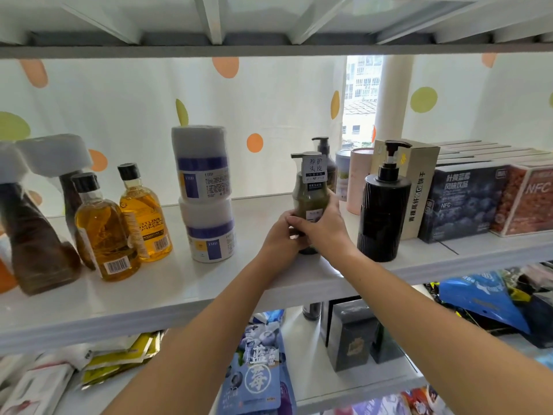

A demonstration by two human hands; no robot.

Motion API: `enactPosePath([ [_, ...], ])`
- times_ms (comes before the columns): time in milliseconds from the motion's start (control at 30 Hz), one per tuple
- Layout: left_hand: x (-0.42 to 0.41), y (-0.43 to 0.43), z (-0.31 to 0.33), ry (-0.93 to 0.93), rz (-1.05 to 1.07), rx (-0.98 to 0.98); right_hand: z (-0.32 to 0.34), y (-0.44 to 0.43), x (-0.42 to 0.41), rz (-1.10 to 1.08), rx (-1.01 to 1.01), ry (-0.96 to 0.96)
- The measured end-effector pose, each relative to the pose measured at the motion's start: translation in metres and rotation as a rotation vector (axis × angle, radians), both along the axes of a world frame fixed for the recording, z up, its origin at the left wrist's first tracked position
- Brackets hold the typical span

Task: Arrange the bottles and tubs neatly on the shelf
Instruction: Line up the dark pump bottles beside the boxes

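Both hands, left (279, 235) and right (321, 227), clasp the green pump bottle (309, 202) upright on the shelf (179, 283), likely placing it; next, release it squarely beside the black bottle (384, 205).

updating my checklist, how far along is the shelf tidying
Roughly midway. Done: two white tubs stacked, two yellow bottles standing together. In hand: left hand and right hand both grip the green pump bottle, upright at mid-shelf. Left, probably: the brown bottles leaning at the far left, and the black pump bottle standing apart near the front edge.

Dotted curtain (269, 115), boxed drinks (466, 202), blueberry pouch (260, 369) below
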State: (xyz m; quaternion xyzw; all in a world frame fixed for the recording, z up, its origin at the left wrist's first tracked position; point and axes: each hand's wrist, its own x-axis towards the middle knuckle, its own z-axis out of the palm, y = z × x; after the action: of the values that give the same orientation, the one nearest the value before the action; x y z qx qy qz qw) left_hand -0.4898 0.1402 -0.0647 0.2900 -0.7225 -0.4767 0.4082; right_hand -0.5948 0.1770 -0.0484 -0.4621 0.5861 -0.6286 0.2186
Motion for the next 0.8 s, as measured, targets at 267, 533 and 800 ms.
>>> enactPosePath([
  [267, 0.002, -0.003, -0.002, -0.074, 0.034, -0.056, -0.006, 0.024, 0.001, 0.019, 0.078, 0.118],
  [533, 0.000, -0.011, -0.003, -0.105, -0.017, -0.018, -0.004, 0.113, -0.024, -0.548, -0.194, 0.224],
  [800, -0.009, -0.011, -0.007, -0.118, 0.072, -0.015, -0.008, 0.096, -0.080, -0.285, 0.198, 0.170],
])
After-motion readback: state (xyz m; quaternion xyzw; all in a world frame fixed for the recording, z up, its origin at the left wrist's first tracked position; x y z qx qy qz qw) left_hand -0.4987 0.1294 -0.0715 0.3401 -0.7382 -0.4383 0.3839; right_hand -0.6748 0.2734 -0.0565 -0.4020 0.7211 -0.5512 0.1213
